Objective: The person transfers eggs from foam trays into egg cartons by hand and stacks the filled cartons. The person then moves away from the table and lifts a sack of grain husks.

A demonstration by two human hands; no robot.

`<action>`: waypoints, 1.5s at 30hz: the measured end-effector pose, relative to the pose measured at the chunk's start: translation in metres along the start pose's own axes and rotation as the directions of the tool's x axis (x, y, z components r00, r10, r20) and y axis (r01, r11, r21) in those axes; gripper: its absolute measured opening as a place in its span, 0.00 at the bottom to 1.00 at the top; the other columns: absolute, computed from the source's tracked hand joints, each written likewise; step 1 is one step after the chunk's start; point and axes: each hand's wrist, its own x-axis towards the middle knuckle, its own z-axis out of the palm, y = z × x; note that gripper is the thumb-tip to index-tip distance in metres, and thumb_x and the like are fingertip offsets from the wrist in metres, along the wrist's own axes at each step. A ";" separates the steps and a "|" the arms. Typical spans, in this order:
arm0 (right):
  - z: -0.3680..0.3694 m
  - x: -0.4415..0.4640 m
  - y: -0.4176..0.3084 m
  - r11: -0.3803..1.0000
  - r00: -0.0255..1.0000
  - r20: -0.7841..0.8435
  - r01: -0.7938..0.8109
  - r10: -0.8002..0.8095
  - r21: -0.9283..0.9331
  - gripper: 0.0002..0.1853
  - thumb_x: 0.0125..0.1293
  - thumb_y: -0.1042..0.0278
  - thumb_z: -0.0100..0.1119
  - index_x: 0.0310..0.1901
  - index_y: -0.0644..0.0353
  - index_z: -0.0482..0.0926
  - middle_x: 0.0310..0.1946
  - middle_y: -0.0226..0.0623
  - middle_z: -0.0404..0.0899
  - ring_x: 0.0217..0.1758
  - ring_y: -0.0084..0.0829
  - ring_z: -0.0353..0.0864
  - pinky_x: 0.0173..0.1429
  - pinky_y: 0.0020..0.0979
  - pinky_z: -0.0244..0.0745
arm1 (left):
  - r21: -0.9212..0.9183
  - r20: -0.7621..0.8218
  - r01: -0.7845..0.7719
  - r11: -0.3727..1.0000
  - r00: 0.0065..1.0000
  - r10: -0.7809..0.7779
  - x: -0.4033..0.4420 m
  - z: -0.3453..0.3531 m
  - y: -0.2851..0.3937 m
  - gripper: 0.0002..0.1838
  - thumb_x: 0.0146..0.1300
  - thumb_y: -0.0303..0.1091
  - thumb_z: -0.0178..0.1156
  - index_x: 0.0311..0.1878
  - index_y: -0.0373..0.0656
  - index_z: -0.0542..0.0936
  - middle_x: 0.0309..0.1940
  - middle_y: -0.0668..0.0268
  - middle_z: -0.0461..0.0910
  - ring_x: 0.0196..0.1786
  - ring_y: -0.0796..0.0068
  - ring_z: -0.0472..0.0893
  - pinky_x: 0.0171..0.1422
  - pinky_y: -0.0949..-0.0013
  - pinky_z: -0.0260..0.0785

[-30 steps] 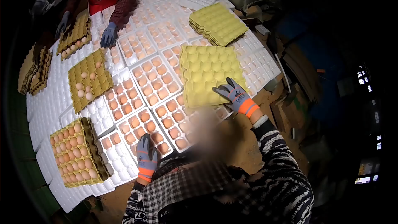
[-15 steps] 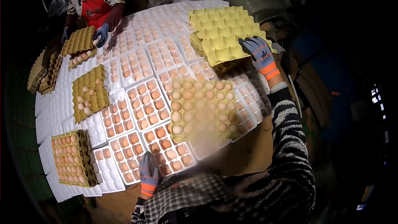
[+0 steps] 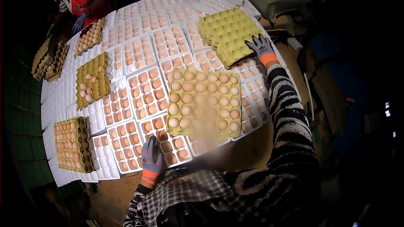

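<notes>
My right hand (image 3: 261, 47), in a grey and orange glove, rests with spread fingers on the near right edge of a stack of yellow egg trays (image 3: 229, 31). The top tray of that stack has bare cups. My left hand (image 3: 151, 158), gloved alike, lies at the near left edge of a white egg tray (image 3: 188, 158), fingers stretched out and no egg visible in them. Brown eggs sit in that tray's square cups. Between my hands a yellow egg tray (image 3: 176, 132) full of eggs lies over the white trays; a blurred smear hides its middle.
White trays of eggs (image 3: 147, 96) cover much of the table. A partly filled pulp tray (image 3: 94, 69) and a filled stack (image 3: 71, 145) stand at left. Across the table a person in a red apron (image 3: 82, 2) stands by a tray of eggs (image 3: 90, 38).
The top yellow tray, raised and tilted before, now lies level on its stack under my right hand. The bare pulp tray above the other person's eggs is gone from there. My view has shifted.
</notes>
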 end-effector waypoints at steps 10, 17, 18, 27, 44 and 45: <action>-0.141 -0.171 -0.231 0.416 0.921 -0.264 0.368 -0.287 0.832 0.22 0.67 0.54 0.64 0.63 0.40 0.79 0.60 0.34 0.77 0.63 0.39 0.76 0.66 0.42 0.72 | 0.153 0.261 -0.345 0.926 0.918 0.299 0.120 0.001 0.034 0.39 0.51 0.33 0.74 0.70 0.47 0.74 0.64 0.59 0.78 0.63 0.50 0.77 0.69 0.54 0.69; -0.133 -0.199 -0.313 0.691 0.922 -0.272 0.387 -0.276 0.611 0.18 0.64 0.56 0.62 0.55 0.46 0.81 0.51 0.33 0.79 0.54 0.42 0.77 0.60 0.46 0.72 | -0.041 0.335 -0.226 0.973 0.915 0.227 0.145 0.002 0.022 0.25 0.54 0.28 0.70 0.58 0.50 0.83 0.54 0.65 0.84 0.58 0.64 0.80 0.65 0.61 0.71; -0.147 -0.201 -0.303 0.607 0.959 -0.180 0.279 -0.220 0.744 0.19 0.66 0.61 0.65 0.58 0.48 0.80 0.51 0.33 0.79 0.55 0.38 0.78 0.60 0.43 0.74 | -0.268 0.312 -0.058 0.962 0.939 0.143 0.143 0.006 0.009 0.23 0.56 0.26 0.68 0.58 0.48 0.83 0.54 0.64 0.84 0.57 0.66 0.81 0.63 0.62 0.73; -0.136 -0.170 -0.316 0.626 0.997 -0.064 0.075 -0.040 0.776 0.19 0.64 0.59 0.68 0.56 0.51 0.80 0.53 0.39 0.80 0.62 0.42 0.77 0.63 0.43 0.75 | 0.039 0.292 -0.271 0.962 0.924 0.248 0.173 -0.003 0.027 0.35 0.56 0.26 0.67 0.70 0.53 0.74 0.60 0.56 0.72 0.62 0.53 0.76 0.66 0.59 0.73; -0.160 -0.111 -0.299 0.905 0.990 0.133 -0.020 -0.041 0.426 0.16 0.64 0.54 0.64 0.50 0.49 0.83 0.56 0.40 0.78 0.54 0.43 0.83 0.52 0.45 0.79 | 0.274 0.349 -0.106 0.956 0.937 0.004 0.227 0.011 0.041 0.29 0.55 0.40 0.72 0.63 0.61 0.81 0.70 0.61 0.68 0.65 0.51 0.77 0.68 0.54 0.72; -0.161 -0.117 -0.289 0.831 0.993 0.098 0.005 -0.071 0.557 0.16 0.65 0.55 0.64 0.51 0.50 0.84 0.53 0.39 0.79 0.52 0.39 0.83 0.49 0.43 0.79 | 0.099 0.266 -0.088 0.991 0.962 0.059 0.221 0.017 0.027 0.29 0.54 0.40 0.72 0.62 0.60 0.82 0.69 0.61 0.69 0.64 0.51 0.77 0.68 0.54 0.72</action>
